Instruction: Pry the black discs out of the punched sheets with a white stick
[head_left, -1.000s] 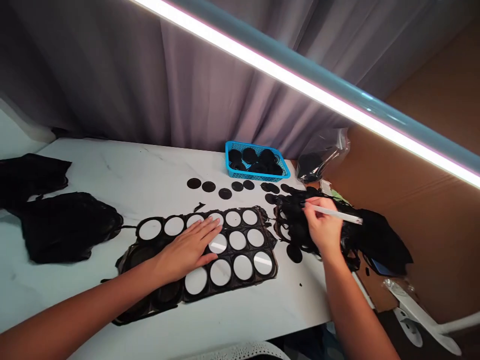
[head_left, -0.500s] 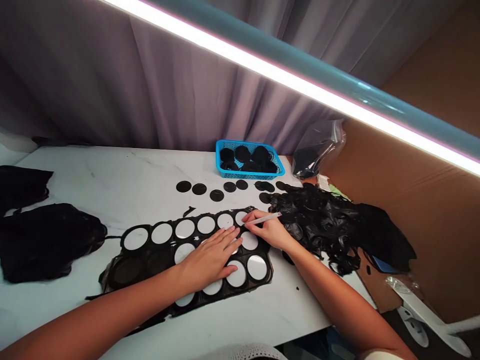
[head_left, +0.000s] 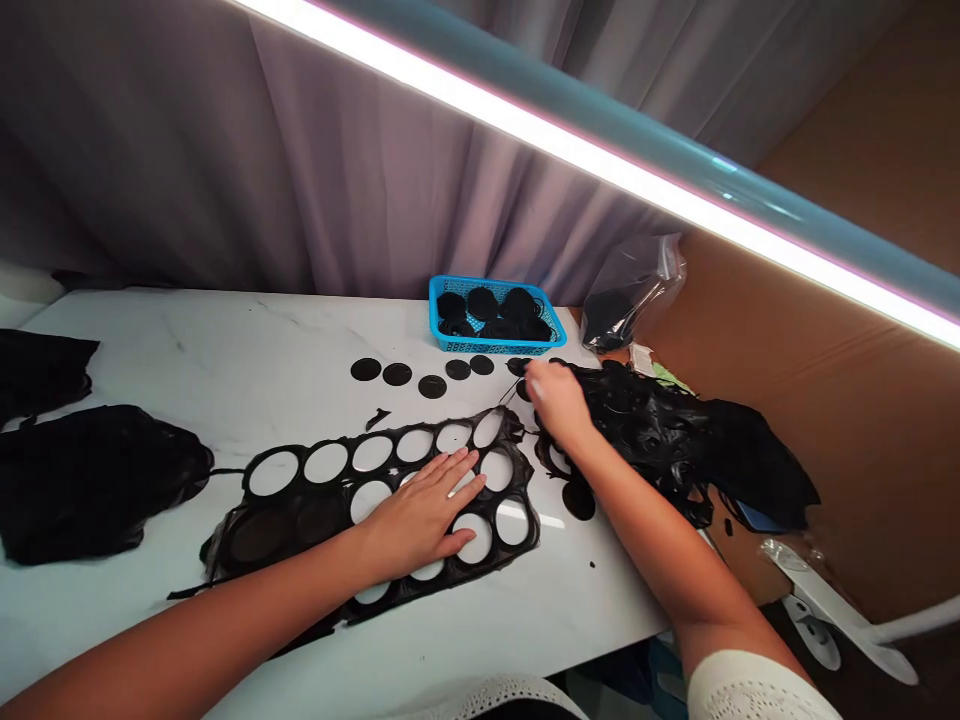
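My left hand (head_left: 420, 510) lay spread on the black holed sheet (head_left: 339, 505) on the table (head_left: 585, 610); the sheet's long axis ran left to right, its right end angled slightly away from me. Beyond the far right corner, by a thin strand (head_left: 511, 390), my right hand (head_left: 561, 402) was curled; what it pinched, I couldn't tell. Pulling there seemed the step, calling next for firm left-hand pressure.

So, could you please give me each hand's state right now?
Left hand: open, flat on the black sheet.
Right hand: closed; whether holding anything cannot be told.
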